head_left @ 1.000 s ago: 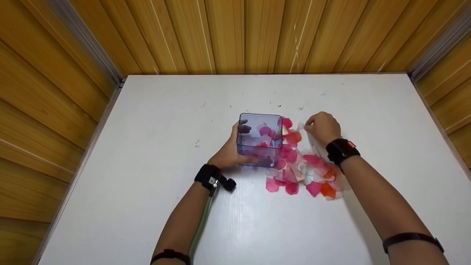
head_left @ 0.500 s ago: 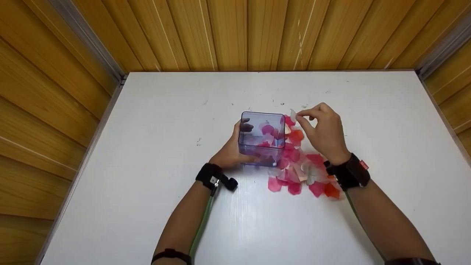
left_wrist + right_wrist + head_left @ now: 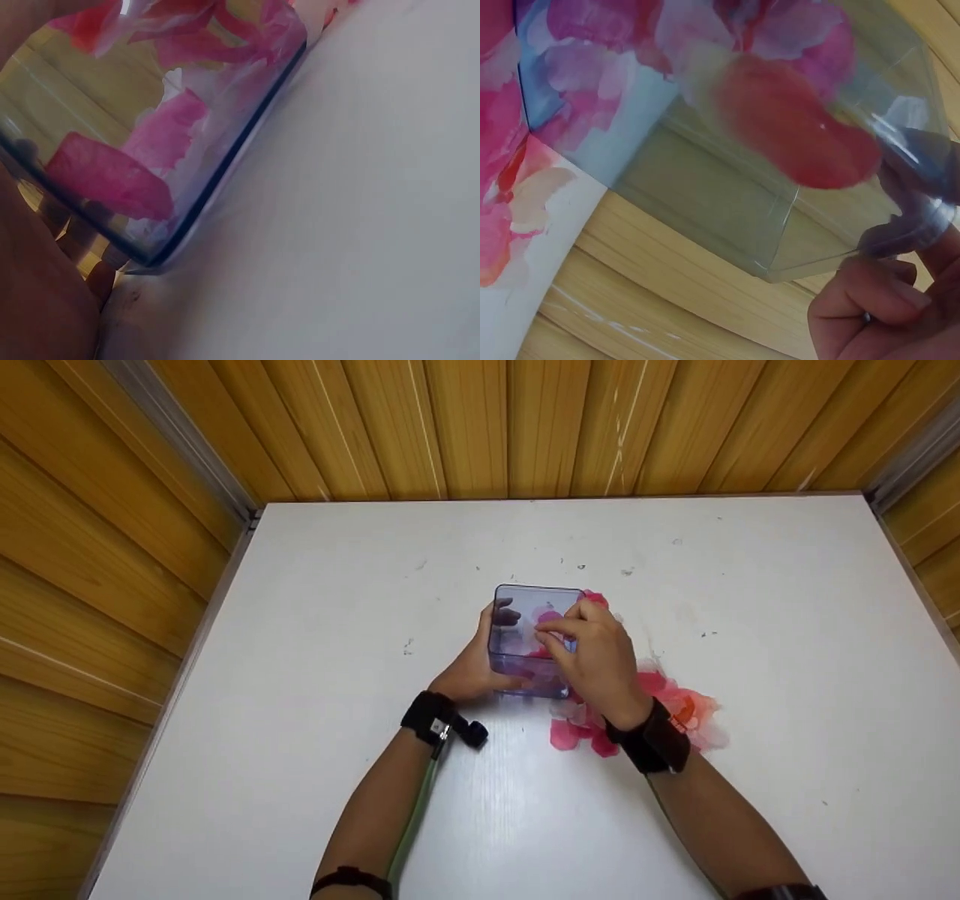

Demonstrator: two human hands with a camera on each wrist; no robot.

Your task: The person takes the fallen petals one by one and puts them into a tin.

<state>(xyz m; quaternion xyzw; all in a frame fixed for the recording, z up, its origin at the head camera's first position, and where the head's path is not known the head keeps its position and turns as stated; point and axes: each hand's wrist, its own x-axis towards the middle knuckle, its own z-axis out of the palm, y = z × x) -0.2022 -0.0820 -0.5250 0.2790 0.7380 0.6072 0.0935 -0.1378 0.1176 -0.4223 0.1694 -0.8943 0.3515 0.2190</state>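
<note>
My left hand (image 3: 471, 669) grips a clear bluish plastic box (image 3: 544, 667) from its left side, thumb along the near wall and fingers showing through the plastic. Pink, white and red artificial petals lie inside; a pink petal (image 3: 112, 180) shows through the wall in the left wrist view. Over the box's open top, my right hand (image 3: 600, 660) has its thumb and index fingertips together, pinching a pale petal that hardly stands out against the box. A blurred red petal (image 3: 795, 127) shows at the box in the right wrist view.
Loose pink petals (image 3: 564, 733) lie just right of the box, partly under my right wrist. More orange and pink petals (image 3: 690, 709) spread farther right on the white table (image 3: 337, 607). Wood-patterned panels (image 3: 472, 427) stand behind the table's far edge.
My right hand picked up a whitish petal from the table right of the box, lifted it, and moved left over the box's opening. The left hand keeps its grip on the box.
</note>
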